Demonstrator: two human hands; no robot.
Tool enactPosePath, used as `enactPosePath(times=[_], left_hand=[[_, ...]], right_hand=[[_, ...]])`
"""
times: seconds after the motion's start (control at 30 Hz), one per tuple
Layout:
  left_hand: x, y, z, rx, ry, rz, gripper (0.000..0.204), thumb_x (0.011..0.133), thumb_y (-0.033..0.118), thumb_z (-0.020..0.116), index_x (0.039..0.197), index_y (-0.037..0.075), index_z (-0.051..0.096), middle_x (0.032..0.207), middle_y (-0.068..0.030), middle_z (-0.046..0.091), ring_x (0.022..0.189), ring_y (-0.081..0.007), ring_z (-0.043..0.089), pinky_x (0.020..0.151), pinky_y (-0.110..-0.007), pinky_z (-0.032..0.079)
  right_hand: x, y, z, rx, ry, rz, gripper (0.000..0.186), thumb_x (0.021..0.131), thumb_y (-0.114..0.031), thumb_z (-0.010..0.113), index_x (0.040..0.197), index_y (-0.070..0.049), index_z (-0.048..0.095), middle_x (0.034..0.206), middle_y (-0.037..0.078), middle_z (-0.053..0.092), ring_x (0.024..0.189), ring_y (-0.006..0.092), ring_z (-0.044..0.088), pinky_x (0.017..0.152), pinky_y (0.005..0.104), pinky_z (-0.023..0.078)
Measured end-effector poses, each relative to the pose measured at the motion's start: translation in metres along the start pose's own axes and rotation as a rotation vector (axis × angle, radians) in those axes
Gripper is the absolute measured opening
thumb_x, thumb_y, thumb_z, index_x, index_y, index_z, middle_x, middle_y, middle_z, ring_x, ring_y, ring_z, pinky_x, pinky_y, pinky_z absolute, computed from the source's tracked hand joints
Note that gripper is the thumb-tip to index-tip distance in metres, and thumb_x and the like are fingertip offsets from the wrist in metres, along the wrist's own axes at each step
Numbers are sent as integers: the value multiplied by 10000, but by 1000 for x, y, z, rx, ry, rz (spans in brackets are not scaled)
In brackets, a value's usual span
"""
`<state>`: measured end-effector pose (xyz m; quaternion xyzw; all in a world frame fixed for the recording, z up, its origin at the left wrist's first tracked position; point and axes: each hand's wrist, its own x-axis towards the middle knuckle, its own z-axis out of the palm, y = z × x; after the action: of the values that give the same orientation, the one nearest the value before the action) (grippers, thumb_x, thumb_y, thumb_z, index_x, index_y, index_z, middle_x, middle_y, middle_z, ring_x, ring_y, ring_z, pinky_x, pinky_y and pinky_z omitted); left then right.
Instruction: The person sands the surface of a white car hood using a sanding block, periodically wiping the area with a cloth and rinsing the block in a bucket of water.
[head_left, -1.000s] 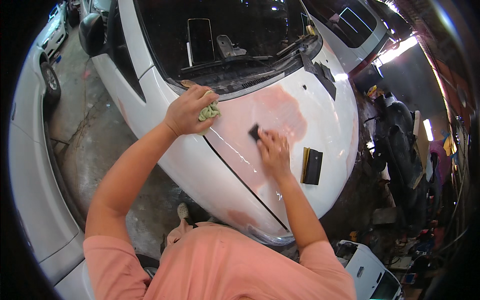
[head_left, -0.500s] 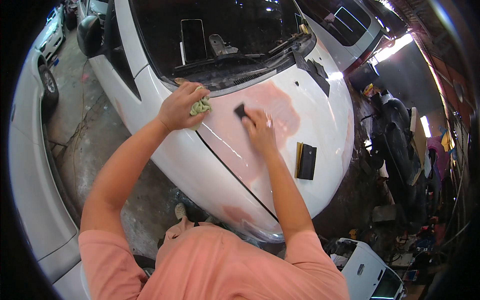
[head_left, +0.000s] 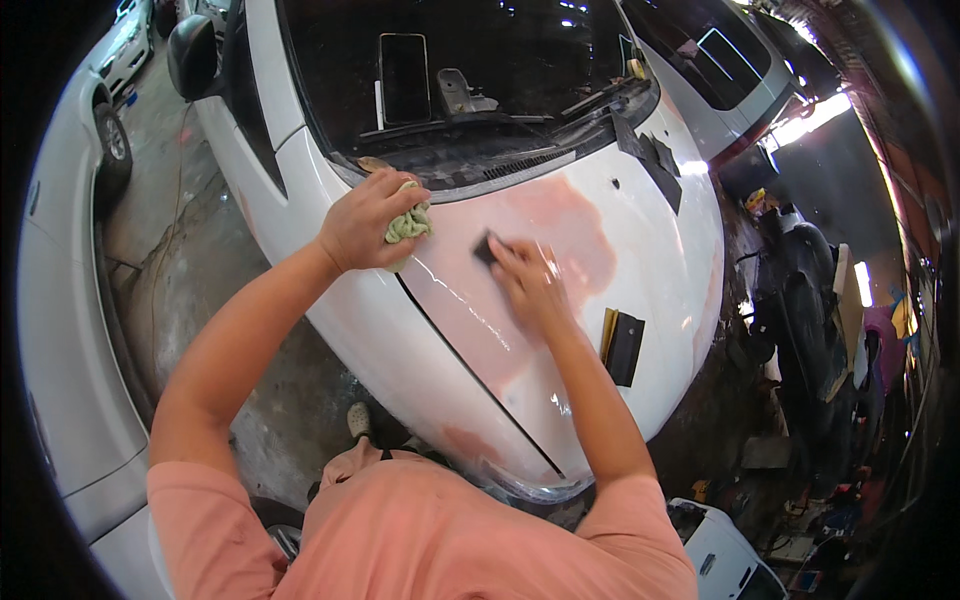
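A white car hood (head_left: 650,260) carries pink patches (head_left: 555,210) and a thin white streak. Near its windshield-side left corner, my left hand (head_left: 365,222) grips a crumpled pale-green cloth (head_left: 408,225) against the paintwork. Farther right, my right hand (head_left: 530,280) is pressed on a small black pad (head_left: 487,247) over the pink area, fingers slightly blurred. A black block with a yellow side (head_left: 624,349) lies on the hood to the right of that hand. Dark flat pieces (head_left: 662,175) rest by the hood's upper right edge.
A windshield (head_left: 520,60) is above the hood, with a phone-like rectangle (head_left: 405,78) visible at it. Another white car (head_left: 70,330) stands along the left. Another vehicle (head_left: 700,60) is behind right. Piled dark parts (head_left: 800,310) and a white panel (head_left: 725,550) are at right.
My right hand and the black pad moved up and left across the pink area, then slightly back down. My left hand shifted a little left, still holding the cloth.
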<state>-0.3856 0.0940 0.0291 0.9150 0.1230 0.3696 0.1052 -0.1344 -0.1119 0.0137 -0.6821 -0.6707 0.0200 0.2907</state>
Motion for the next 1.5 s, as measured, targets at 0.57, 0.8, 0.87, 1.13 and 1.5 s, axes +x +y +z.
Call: enactPosePath(times=[0.57,0.8,0.87,1.13,1.5], left_hand=[[4,6,0,33,-34,-7,527,759,272,793,1240,109,654,1241,-146,649,1179,-385,627,1001,-443,534],[6,6,5,14,-38,-13,543,732,259,788,1235,99,658,1237,-149,648,1182,-384,627,1013,-447,530],[2,2,2,19,-24,1,548,731,260,786,1240,100,659,1243,-154,649,1187,-386,627,1012,-450,531],[6,8,4,-2,-16,-9,532,752,272,780,1242,104,661,1252,-154,653,1187,-382,635,1013,-440,532],[3,6,3,-11,22,27,537,761,271,785,1257,109,657,1257,-161,645,1187,-381,625,1012,-440,534]], right_hand=[[-26,26,-17,-21,-11,-185,334,967,-176,706,1293,-122,757,1233,92,695,1120,342,620,995,452,497],[60,5,16,-19,146,-92,325,957,-194,731,1271,-120,766,1235,69,694,1067,325,609,961,453,506],[16,-5,10,-41,116,-104,316,958,-199,731,1261,-114,766,1235,63,692,1046,324,606,950,458,506],[59,4,23,-106,205,2,351,977,-258,719,1300,-119,736,1243,70,687,1048,349,611,938,476,501],[62,-4,25,-167,248,154,351,1021,-248,661,1335,-99,712,1268,95,679,1068,378,608,986,518,484]])
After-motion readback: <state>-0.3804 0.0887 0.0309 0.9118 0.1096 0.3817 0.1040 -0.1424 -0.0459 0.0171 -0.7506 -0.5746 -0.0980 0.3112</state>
